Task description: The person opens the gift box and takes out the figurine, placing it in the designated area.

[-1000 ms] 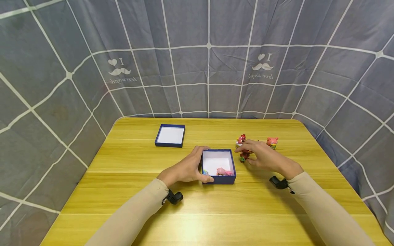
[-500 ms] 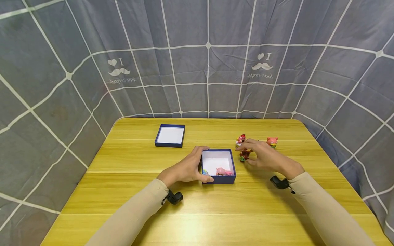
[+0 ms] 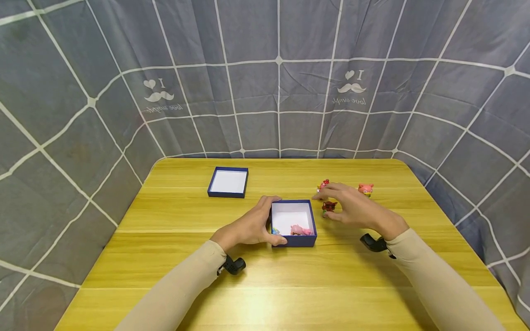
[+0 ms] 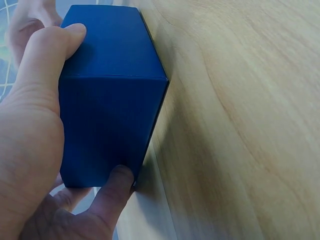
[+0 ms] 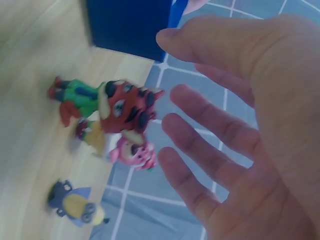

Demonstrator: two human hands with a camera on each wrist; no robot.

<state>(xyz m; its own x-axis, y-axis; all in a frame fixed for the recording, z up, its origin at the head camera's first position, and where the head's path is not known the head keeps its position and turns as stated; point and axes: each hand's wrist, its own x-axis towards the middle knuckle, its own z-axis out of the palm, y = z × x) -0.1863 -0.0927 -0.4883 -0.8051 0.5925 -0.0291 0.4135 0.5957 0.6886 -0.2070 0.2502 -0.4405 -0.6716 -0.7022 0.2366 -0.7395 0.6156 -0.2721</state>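
My left hand (image 3: 250, 223) grips the left side of an open dark-blue box (image 3: 295, 242), its thumb on the front wall. The left wrist view shows that thumb and the fingers pressed against the blue walls of the box (image 4: 112, 120). A pink figurine (image 3: 300, 230) and a small blue one (image 3: 276, 231) lie inside. My right hand (image 3: 352, 206) hovers, fingers spread, over a red-brown figurine in green (image 3: 329, 207). In the right wrist view that figurine (image 5: 127, 107) stands upright on the table, apart from the fingertips.
Behind the right hand stands a pink figurine with a red top (image 3: 323, 185). Farther right is another pink one (image 3: 365, 189). A yellow-and-blue figurine (image 5: 77, 202) appears in the right wrist view. The box lid (image 3: 227, 182) lies white side up at the back left.
My right hand has risen slightly and shifted left off the red-brown figurine, which now shows more fully. The left hand and the box stay as they were.
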